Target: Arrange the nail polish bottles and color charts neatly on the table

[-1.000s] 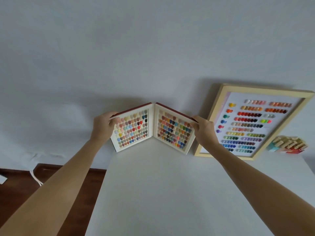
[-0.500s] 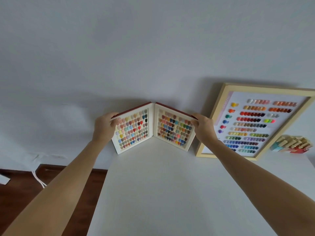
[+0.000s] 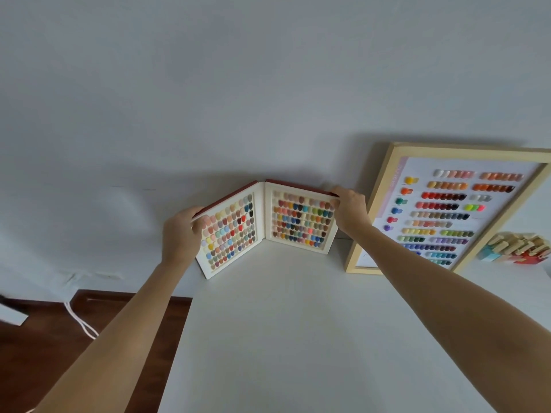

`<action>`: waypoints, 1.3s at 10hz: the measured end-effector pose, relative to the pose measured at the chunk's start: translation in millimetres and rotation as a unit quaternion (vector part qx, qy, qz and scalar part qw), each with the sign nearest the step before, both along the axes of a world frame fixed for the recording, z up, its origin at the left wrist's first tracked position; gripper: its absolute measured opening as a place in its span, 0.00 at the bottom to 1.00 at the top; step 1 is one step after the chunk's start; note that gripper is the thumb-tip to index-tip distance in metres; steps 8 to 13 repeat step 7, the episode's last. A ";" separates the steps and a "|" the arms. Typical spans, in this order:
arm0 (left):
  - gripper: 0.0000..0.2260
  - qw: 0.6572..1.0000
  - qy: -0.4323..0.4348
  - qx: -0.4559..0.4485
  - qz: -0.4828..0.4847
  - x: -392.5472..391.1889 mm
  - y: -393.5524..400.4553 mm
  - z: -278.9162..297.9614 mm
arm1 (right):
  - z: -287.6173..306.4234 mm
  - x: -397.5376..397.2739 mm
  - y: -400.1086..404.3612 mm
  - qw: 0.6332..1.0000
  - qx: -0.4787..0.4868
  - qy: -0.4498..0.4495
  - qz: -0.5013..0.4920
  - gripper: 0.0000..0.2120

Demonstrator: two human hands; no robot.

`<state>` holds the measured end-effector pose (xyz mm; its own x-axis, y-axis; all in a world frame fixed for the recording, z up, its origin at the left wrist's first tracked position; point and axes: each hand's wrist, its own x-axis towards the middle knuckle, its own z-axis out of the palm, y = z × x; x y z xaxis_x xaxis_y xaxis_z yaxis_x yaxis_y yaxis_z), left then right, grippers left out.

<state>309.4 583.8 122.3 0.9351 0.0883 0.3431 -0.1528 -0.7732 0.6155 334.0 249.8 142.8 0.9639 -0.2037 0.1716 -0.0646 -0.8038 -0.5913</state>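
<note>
A folding color chart book (image 3: 265, 225) with red covers stands open and upright at the far left corner of the white table (image 3: 298, 338), against the wall. My left hand (image 3: 182, 234) grips its left outer edge. My right hand (image 3: 350, 211) grips the top right corner of its right panel. A large wood-framed color chart (image 3: 441, 210) leans on the wall to the right. Nail polish bottles (image 3: 518, 247) with pale caps cluster at the far right.
The table's left edge drops to a dark wooden floor (image 3: 44, 353) where a white cable (image 3: 80, 320) runs along the wall. The grey wall (image 3: 238, 99) stands directly behind the charts.
The book's right panel has swung outward, so the book stands more widely open. My right hand moved up to the panel's top corner; my left hand stayed on the left edge.
</note>
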 end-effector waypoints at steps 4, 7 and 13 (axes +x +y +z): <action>0.19 1.000 0.018 0.017 0.017 -5.7 -0.7 9.3 | -1.5 1.1 4.7 0.999 0.020 0.018 -0.027 0.12; 0.20 0.999 0.003 0.037 0.036 -13.1 -1.1 17.8 | 12.0 -13.7 11.8 0.999 0.019 -0.022 -0.030 0.16; 0.20 0.999 0.003 0.037 0.036 -13.1 -1.1 17.8 | 12.0 -13.7 11.8 0.999 0.019 -0.022 -0.030 0.16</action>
